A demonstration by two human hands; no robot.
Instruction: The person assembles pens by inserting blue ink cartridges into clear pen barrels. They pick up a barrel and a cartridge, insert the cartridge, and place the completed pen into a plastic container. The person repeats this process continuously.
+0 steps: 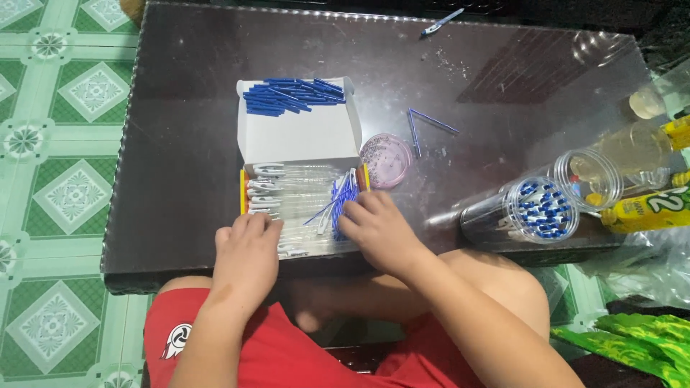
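A pile of clear pen barrels (298, 197) lies in an open box at the near edge of a dark table (180, 158). My left hand (248, 251) rests palm down on the left end of the pile. On its right end sits my right hand (377, 226), fingers curled by a few thin blue refills (338, 205). The box's raised white lid (298, 133) carries a heap of blue refills (291, 95). Whether either hand grips anything is hidden.
A small round pink dish (386, 159) sits right of the box. Two loose blue refills (428, 126) lie beyond it. Clear plastic cups (539, 208) with blue-tipped parts lie at the right edge, beside yellow bottles (647, 208). A blue tool (440, 23) lies far back.
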